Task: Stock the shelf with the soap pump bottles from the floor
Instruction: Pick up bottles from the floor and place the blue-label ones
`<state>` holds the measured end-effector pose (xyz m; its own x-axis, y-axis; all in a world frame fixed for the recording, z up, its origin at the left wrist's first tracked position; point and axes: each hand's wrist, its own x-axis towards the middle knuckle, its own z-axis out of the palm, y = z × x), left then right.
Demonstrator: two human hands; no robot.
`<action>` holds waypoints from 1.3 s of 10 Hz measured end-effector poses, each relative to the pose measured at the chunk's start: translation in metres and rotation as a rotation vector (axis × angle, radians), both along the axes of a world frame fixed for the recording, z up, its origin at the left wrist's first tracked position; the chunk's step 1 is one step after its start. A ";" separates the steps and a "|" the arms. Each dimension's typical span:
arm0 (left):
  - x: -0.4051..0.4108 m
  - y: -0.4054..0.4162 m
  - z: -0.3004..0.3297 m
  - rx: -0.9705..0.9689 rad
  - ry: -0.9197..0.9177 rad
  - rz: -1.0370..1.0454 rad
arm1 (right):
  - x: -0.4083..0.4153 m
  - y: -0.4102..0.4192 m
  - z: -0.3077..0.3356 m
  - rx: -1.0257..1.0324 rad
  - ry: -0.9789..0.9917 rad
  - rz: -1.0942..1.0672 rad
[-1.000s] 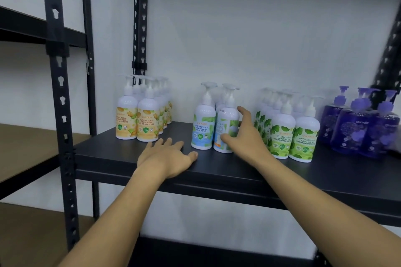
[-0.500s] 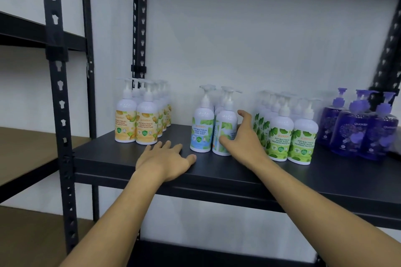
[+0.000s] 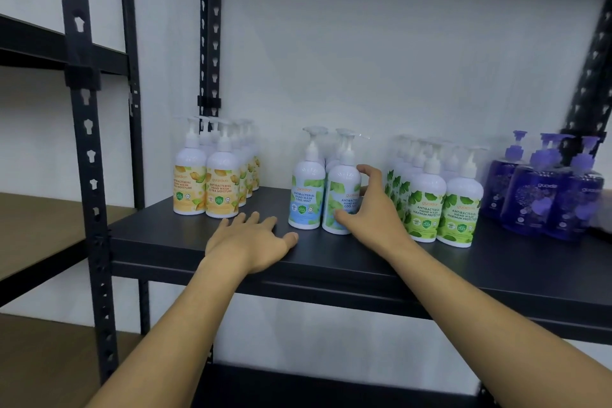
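Right hand [image 3: 371, 209] grasps mint bottle [image 3: 341, 195] | left hand [image 3: 251, 238] flat, released, on shelf [image 3: 496, 268] | nudge gently, avoid tipping neighbours.

You are facing a plain white wall [image 3: 397, 50], evenly lit and carrying a faint bluish cast. Black metal uprights [image 3: 84, 142] with rows of keyhole slots are standing in front of it, one at the near left, one further back [image 3: 209, 43] and one leaning in at the far right edge [image 3: 592, 76]. To your left, a neighbouring rack is holding tan wooden boards [image 3: 36, 228] on dark rails, with another tan board [image 3: 49, 358] lying lower down.
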<state>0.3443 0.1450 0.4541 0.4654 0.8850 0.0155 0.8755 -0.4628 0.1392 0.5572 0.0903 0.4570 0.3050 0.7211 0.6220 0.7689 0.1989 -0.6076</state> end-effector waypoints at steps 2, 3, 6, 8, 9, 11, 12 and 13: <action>0.000 -0.001 0.001 0.004 0.003 0.001 | 0.000 0.000 0.000 0.027 -0.024 -0.027; 0.000 0.000 0.001 0.002 0.007 -0.001 | -0.001 0.001 0.000 0.048 -0.038 -0.047; 0.000 -0.001 0.001 0.000 0.008 0.002 | -0.001 0.000 0.000 0.010 -0.053 -0.021; 0.000 -0.002 0.001 -0.001 0.002 0.003 | -0.003 0.004 -0.001 0.043 -0.060 -0.040; 0.000 -0.002 0.002 0.001 0.004 0.002 | -0.002 0.006 -0.002 0.049 -0.064 -0.052; 0.001 -0.002 0.002 -0.001 0.009 0.001 | -0.001 0.010 -0.003 0.048 -0.077 -0.078; 0.000 -0.001 0.001 0.002 0.010 0.001 | 0.000 0.011 -0.003 0.045 -0.082 -0.086; 0.000 -0.001 0.001 0.002 0.006 0.000 | 0.000 0.012 -0.003 0.045 -0.084 -0.089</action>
